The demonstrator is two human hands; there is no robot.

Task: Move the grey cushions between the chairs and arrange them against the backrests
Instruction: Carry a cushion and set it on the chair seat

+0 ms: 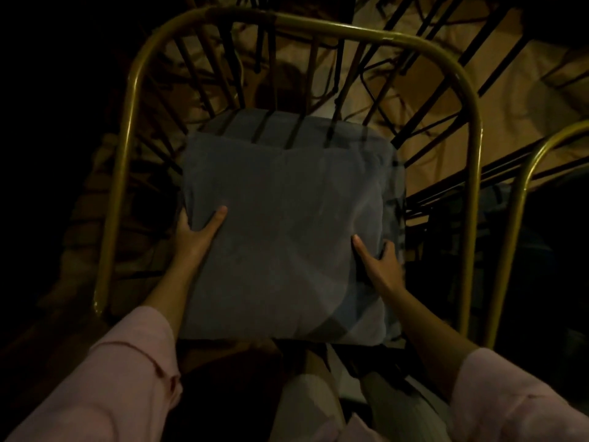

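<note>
A square grey cushion (pixel 287 224) fills the middle of the head view, held over the seat of a chair with a brass-coloured tube frame (pixel 350 28) and dark spokes. My left hand (pixel 199 229) grips the cushion's left edge, thumb on top. My right hand (pixel 381 263) grips its right edge, thumb on top and fingers curled round the side. Behind the cushion's upper edge, a grey seat pad (pixel 277 126) shows through the spokes of the backrest. Both pink sleeves reach in from the bottom corners.
A second brass-framed chair (pixel 522 186) stands close on the right, its frame almost touching the first. A pale floor or sheet (pixel 478 90) shows behind the spokes. The left side is dark. My legs (pixel 318 393) are below the cushion.
</note>
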